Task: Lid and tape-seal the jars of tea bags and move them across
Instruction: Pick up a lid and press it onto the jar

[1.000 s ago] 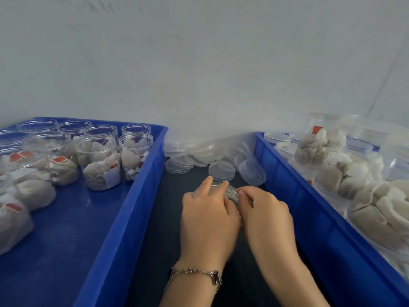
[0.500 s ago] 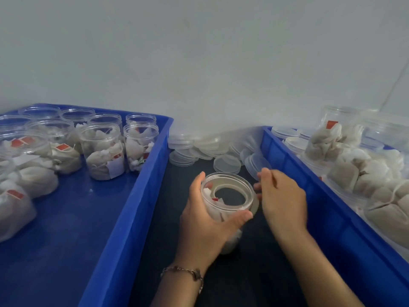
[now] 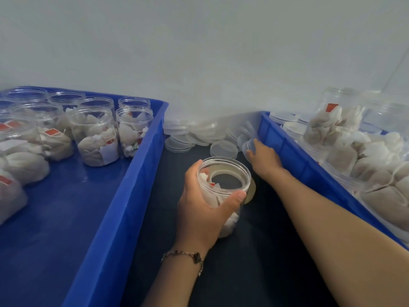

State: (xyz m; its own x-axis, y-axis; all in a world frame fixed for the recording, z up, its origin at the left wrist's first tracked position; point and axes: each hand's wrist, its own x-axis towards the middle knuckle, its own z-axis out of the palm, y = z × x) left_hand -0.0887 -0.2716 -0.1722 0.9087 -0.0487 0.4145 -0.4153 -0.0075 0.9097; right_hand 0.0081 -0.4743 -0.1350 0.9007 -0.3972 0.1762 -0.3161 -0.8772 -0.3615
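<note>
Your left hand (image 3: 204,209) grips the open jar (image 3: 223,191), thumb curled over its near rim and fingers wrapped round its far left side. The jar stands upright on the dark table (image 3: 254,251), has no lid, and holds white tea bags (image 3: 212,196) with a red tag showing. A roll of tape (image 3: 251,191) lies touching the jar on its right, mostly hidden behind it and seen through its clear wall.

Your right hand (image 3: 263,155) reaches beyond the jar and to its right, fingertips (image 3: 254,142) touching a clear lid (image 3: 245,144) that leans at the near edge of the lid pile (image 3: 199,131). Whether the fingers have closed on that lid cannot be told from here. One lid (image 3: 223,149) lies flat just beyond the jar, apart from it, and the rest of the pile sits farther back against the white wall (image 3: 199,52).

Left of the jar stands a blue tray (image 3: 124,196), its side wall near your left hand. At its far end stand jars of tea bags (image 3: 95,134). Right of the jar is a second blue tray (image 3: 294,160), its wall just beside your right wrist, heaped with loose tea bags (image 3: 376,169), a few lids and clear jars. A bracelet (image 3: 183,255) sits on your left wrist.
</note>
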